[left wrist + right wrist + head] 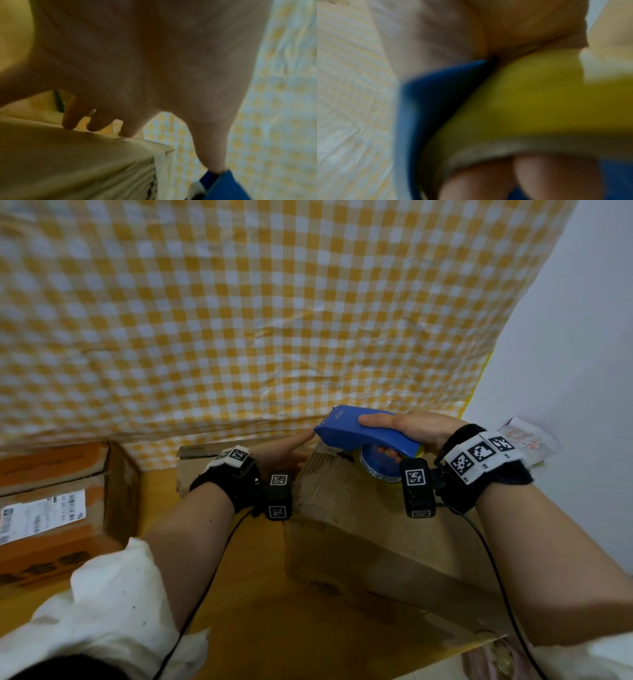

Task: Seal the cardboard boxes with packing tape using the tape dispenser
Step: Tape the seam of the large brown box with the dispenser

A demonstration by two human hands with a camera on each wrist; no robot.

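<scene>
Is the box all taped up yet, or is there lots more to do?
Not yet. Shiny tape already runs down the near side of the cardboard box. Right now the right hand grips the blue tape dispenser at the box's far top edge, while the left hand steadies that end. The orange box to the left may still need tape; I can't tell.

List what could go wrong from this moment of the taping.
1. The left hand lies at the box's far edge, one finger touching the dispenser nose; if the cutter sits there, it might nick it.
2. The right hand holds the dispenser tilted, so tape could go on skewed or wrinkled.
3. The box sits near the table edge and could slide.
</scene>
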